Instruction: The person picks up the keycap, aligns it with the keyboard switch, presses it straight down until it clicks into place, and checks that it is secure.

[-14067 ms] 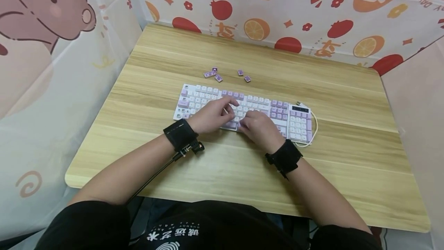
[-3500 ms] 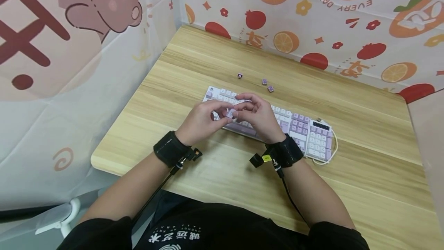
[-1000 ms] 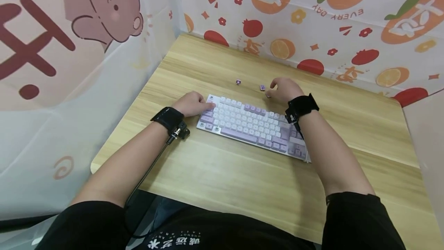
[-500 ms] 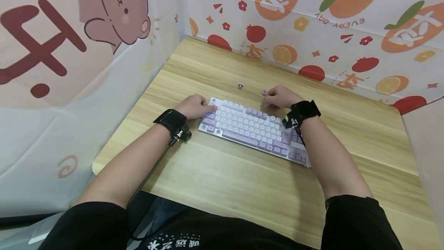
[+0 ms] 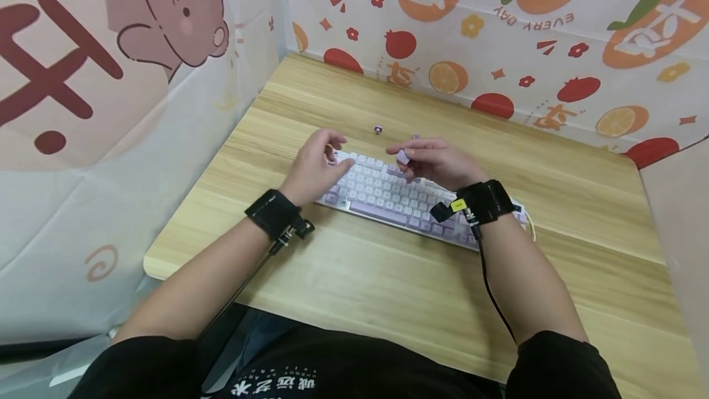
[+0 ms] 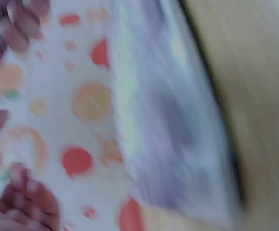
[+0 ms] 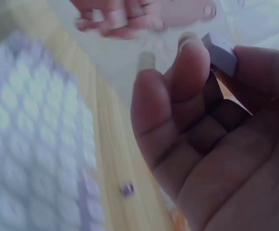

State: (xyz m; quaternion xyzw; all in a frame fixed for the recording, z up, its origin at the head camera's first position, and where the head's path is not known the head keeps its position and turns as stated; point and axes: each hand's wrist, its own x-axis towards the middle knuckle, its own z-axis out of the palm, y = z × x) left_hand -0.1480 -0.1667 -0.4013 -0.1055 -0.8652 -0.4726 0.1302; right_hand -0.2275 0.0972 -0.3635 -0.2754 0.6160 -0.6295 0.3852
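Note:
A white and lilac keyboard (image 5: pixel 378 212) lies on the wooden table and is badly blurred in the left wrist view. My right hand (image 5: pixel 440 162), raised over its back row, pinches a small lilac keycap (image 7: pixel 221 54) between thumb and finger; the other fingers curl loosely below. My left hand (image 5: pixel 314 168) hovers at the keyboard's left end, fingers relaxed and apart, holding nothing. Behind the keyboard lie two loose purple keycaps. One keycap (image 5: pixel 378 129) sits in plain sight; the other keycap (image 5: pixel 415 137) is partly hidden behind my right hand.
A white cable (image 5: pixel 532 226) loops at the keyboard's right end, mostly behind my right wrist. Printed cloth walls (image 5: pixel 354 72) border the table's back and left side. Black wrist straps (image 5: pixel 274 214) carry cameras with trailing leads.
Several loose keycaps have dwindled to two. My right hand has picked up a keycap behind the keyboard and lifted it back over the keys. My left hand has let go of the keyboard's left edge.

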